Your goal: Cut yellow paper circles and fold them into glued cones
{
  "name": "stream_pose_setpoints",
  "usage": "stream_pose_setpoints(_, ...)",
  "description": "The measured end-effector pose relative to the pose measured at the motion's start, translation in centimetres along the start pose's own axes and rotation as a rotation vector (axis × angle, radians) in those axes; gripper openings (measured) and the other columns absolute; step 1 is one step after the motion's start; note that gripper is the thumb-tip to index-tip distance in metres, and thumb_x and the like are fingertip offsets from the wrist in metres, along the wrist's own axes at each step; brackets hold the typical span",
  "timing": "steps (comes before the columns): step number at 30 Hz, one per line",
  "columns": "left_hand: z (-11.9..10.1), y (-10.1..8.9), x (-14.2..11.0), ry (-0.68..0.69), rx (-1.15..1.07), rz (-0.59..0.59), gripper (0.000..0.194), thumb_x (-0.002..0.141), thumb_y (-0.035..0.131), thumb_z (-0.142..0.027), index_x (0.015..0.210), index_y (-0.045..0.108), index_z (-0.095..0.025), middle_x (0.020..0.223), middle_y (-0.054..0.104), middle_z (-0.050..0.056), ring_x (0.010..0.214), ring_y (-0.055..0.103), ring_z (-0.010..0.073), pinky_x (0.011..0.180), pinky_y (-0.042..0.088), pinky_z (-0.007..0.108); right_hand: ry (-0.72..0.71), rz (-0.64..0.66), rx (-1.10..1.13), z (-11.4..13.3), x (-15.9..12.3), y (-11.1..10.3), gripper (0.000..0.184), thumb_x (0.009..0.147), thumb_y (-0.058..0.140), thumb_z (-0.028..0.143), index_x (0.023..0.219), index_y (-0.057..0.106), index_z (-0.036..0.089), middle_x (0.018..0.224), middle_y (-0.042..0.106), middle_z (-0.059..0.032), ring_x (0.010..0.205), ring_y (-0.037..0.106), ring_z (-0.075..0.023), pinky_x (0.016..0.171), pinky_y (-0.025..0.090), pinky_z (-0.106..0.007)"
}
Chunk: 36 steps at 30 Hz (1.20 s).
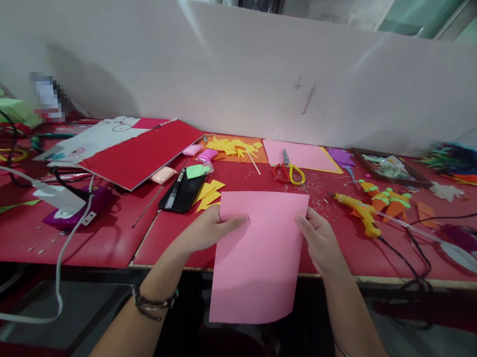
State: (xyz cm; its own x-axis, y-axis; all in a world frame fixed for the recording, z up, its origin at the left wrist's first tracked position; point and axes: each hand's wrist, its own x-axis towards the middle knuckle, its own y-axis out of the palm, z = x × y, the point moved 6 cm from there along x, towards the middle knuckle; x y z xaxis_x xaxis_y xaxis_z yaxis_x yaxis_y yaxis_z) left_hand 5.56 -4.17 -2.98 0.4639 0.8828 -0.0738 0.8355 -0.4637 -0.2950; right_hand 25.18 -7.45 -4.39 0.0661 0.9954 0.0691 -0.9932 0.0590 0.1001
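Note:
A plain pink sheet of paper [260,263] hangs over the front edge of the red table, tilted toward me. My left hand [209,227] grips its left side, thumb on the front face and fingers behind. On the right side, my right hand [317,233] pinches the sheet the same way; its other fingers are partly hidden. Beyond the sheet lie scissors [289,172] with one red and one yellow handle. Yellow paper strips [207,194] and a black phone [183,192] with a pen [177,188] on it are near my left hand.
A yellow glue gun [359,211] with a black cord lies to the right, by orange and green paper pieces [389,199]. A red board [143,152] and a purple power outlet block [79,210] with white cable occupy the left. Another pink sheet [296,154] rests near the wall.

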Motion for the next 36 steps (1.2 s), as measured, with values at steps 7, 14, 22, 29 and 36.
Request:
stream_pose_setpoints(7, -0.2, 0.6, 0.2, 0.018, 0.100, 0.037, 0.034, 0.075, 0.055, -0.047, 0.081, 0.061, -0.013, 0.074, 0.063, 0.003, 0.080, 0.059, 0.0205, 0.063, 0.047, 0.026, 0.050, -0.142, -0.071, -0.7, 0.0, -0.5, 0.033, 0.072, 0.063, 0.044, 0.089, 0.065, 0.016, 0.083, 0.070, -0.0068, 0.074, 0.064, -0.0204, 0.061, 0.049, -0.029)
stream_pose_setpoints(14, -0.3, 0.8, 0.1, 0.009, -0.006, 0.043, 0.035, 0.073, 0.055, -0.048, 0.078, 0.063, -0.014, 0.066, 0.062, 0.003, 0.076, 0.060, 0.0219, 0.061, 0.048, 0.027, 0.026, -0.163, -0.102, -0.4, -0.2, -0.4, 0.035, 0.074, 0.061, 0.045, 0.092, 0.066, 0.015, 0.080, 0.070, -0.0073, 0.072, 0.064, -0.0207, 0.060, 0.049, -0.030)
stream_pose_setpoints(22, 0.0, 1.0, 0.1, -0.026, -0.073, 0.062, 0.036, 0.073, 0.057, -0.048, 0.083, 0.064, -0.014, 0.075, 0.066, 0.004, 0.075, 0.060, 0.0207, 0.060, 0.048, 0.026, 0.019, -0.167, -0.133, -0.3, -0.3, -0.4, 0.034, 0.074, 0.060, 0.044, 0.091, 0.066, 0.015, 0.082, 0.070, -0.0075, 0.075, 0.064, -0.0215, 0.062, 0.050, -0.031)
stream_pose_setpoints(29, 0.4, 1.3, -0.1, -0.094, -0.110, 0.098, 0.038, 0.076, 0.054, -0.049, 0.089, 0.063, -0.014, 0.081, 0.067, 0.005, 0.076, 0.062, 0.0200, 0.063, 0.050, 0.027, 0.016, -0.187, -0.158, -0.2, -0.4, -0.6, 0.034, 0.074, 0.060, 0.045, 0.090, 0.067, 0.016, 0.079, 0.070, -0.0066, 0.071, 0.064, -0.0207, 0.059, 0.048, -0.030)
stream_pose_setpoints(36, 0.4, 1.3, -0.1, -0.094, -0.085, 0.100, 0.038, 0.077, 0.054, -0.049, 0.088, 0.064, -0.014, 0.089, 0.067, 0.006, 0.080, 0.061, 0.0196, 0.066, 0.049, 0.027, 0.012, -0.185, -0.142, -0.4, -0.4, -0.6, 0.034, 0.074, 0.060, 0.045, 0.090, 0.066, 0.015, 0.076, 0.069, -0.0063, 0.068, 0.062, -0.0198, 0.059, 0.047, -0.029)
